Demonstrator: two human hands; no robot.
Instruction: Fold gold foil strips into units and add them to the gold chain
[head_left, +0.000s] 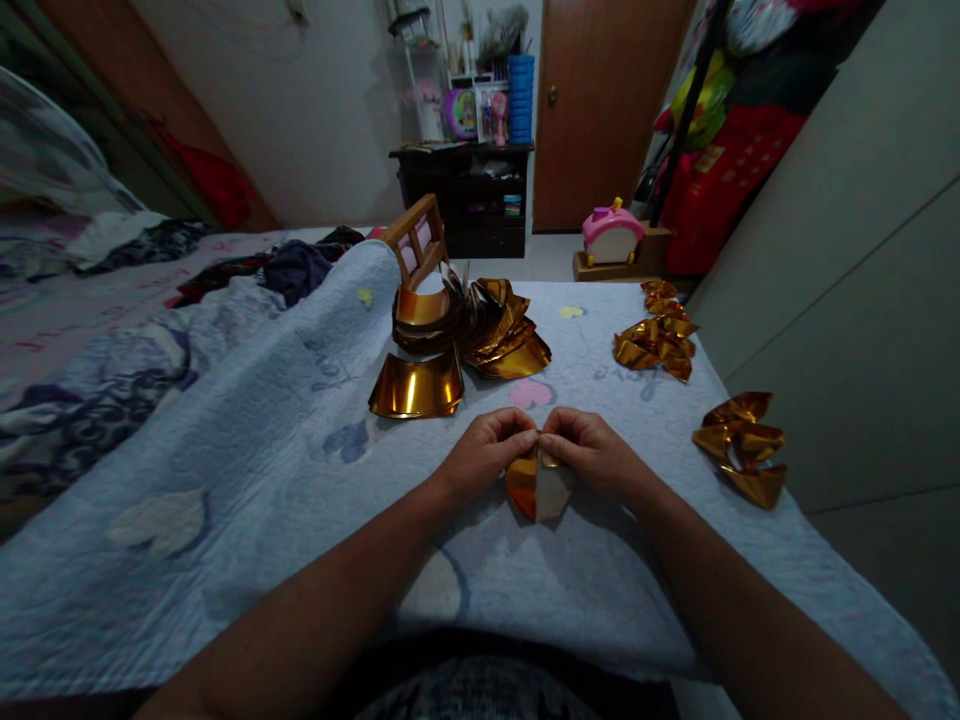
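Note:
Both my hands pinch the top edge of a partly folded sheet of gold foil paper [523, 487], low over the blue quilted cloth. My left hand [489, 443] has its thumb and fingers closed on the shiny gold side. My right hand [589, 450] grips the same sheet beside it, thumb near the centre crease, where a pale inner face shows. The two thumbs nearly meet at the crease. Beyond my left hand lies a small stack of curved gold foil sheets [417, 386]. Behind it spreads a larger fanned pile of gold foil sheets [502, 335].
Folded gold foil pieces [742, 445] sit at the right edge of the blue quilted cloth [337, 540], with more folded foil pieces [656, 340] farther back. A wooden frame [420, 240] stands behind the pile. A pale cabinet [847, 300] rises close on the right.

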